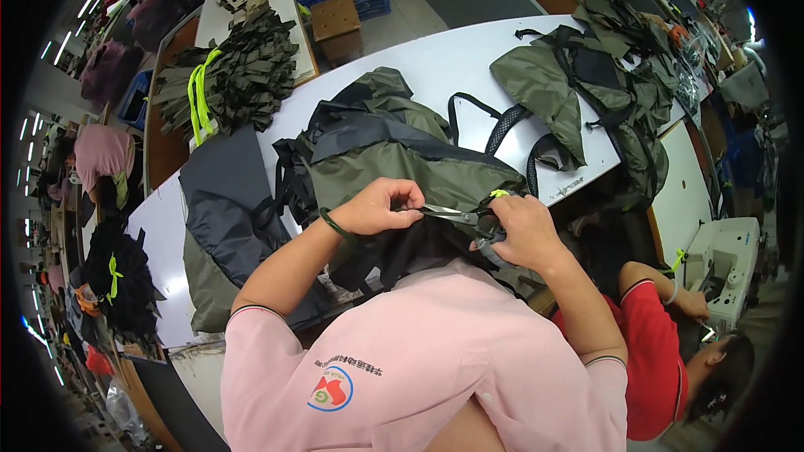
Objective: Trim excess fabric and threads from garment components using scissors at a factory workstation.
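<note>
My right hand [526,230] grips a pair of scissors [452,213] by the handles, with a scrap of yellow-green at the grip. The silver blades point left toward my left hand [387,207]. Thumb and fingers of that hand are pinched together at the blade tips; whatever they hold is too small to make out. Just beyond both hands lies an olive-green and black fabric bag [394,155], crumpled on the white table. Black straps and dark cloth hang under my hands, close to my body.
More olive and black bags [544,84] lie at the right of the white table [419,54]. Dark folded fabric [226,201] sits at left, near a tied bundle of strips [243,75]. A person in red [653,343] works at a sewing machine [724,268], lower right. Blue crates [364,0] stand behind.
</note>
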The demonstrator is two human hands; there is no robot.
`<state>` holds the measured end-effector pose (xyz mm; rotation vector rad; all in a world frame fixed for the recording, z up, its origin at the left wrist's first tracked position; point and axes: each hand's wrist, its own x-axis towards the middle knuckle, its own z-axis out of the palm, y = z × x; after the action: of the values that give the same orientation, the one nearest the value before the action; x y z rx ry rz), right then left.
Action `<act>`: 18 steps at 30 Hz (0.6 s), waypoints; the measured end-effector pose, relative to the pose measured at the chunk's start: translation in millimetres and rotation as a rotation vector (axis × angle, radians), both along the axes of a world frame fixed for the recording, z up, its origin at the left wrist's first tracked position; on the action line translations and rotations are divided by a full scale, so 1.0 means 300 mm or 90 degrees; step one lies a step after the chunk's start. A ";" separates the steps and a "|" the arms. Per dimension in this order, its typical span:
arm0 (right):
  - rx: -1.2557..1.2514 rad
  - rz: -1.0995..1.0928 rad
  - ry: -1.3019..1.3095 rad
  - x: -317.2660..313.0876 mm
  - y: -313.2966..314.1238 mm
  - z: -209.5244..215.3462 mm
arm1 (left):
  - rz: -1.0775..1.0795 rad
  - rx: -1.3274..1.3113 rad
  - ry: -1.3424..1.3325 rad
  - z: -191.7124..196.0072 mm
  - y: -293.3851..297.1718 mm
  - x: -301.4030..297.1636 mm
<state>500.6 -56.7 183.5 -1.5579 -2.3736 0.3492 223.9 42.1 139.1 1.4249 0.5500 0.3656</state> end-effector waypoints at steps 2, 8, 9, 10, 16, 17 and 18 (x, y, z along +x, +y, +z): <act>-0.012 -0.001 -0.010 -0.012 0.003 0.001 | 0.001 -0.013 -0.005 -0.001 -0.001 -0.001; -0.023 0.003 -0.004 -0.017 0.014 -0.020 | 0.004 -0.009 -0.007 -0.011 -0.001 -0.005; -0.025 0.006 0.001 -0.017 0.014 -0.029 | 0.005 -0.007 -0.009 -0.013 0.000 -0.006; -0.027 0.009 0.006 -0.017 0.012 -0.035 | 0.006 -0.006 -0.011 -0.017 -0.001 -0.007; -0.039 -0.019 0.063 -0.009 0.012 -0.068 | -0.002 -0.013 0.007 -0.030 0.006 0.009; -0.042 -0.021 0.064 -0.001 0.014 -0.078 | -0.003 -0.016 0.009 -0.034 0.008 0.014; -0.060 -0.023 0.051 0.009 0.020 -0.080 | -0.003 -0.010 0.011 -0.031 0.016 0.021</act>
<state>503.3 -50.6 159.4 -1.5945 -2.2956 0.5124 230.1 47.0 129.9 1.4157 0.5614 0.3449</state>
